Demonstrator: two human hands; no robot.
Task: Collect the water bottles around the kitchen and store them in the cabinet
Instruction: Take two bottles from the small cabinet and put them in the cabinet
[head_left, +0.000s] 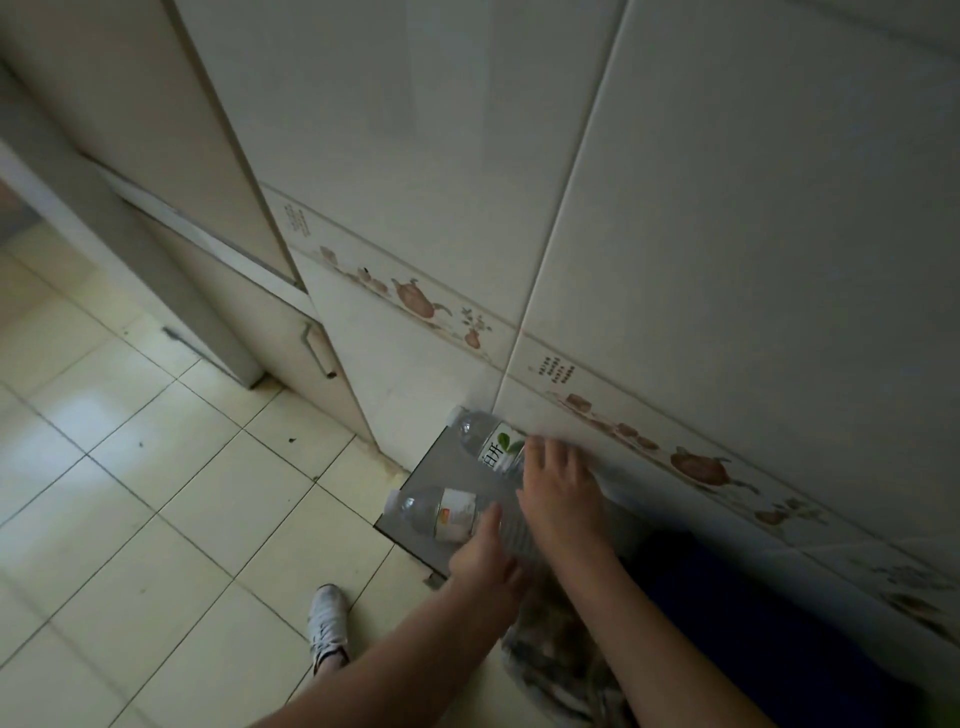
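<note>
Low in the frame, a white shoe (327, 626) stands on the floor tiles (156, 467). Just right of centre, the left hand (485, 558) closes on the near bottle (441, 512), lying on a grey shelf (447, 467). The right hand (558, 499), fingers spread, reaches over the far bottle (491, 439) against the tiled wall (675, 234); no grip yet. Both bottles lie flat, so a nudge could roll 1 off.
</note>
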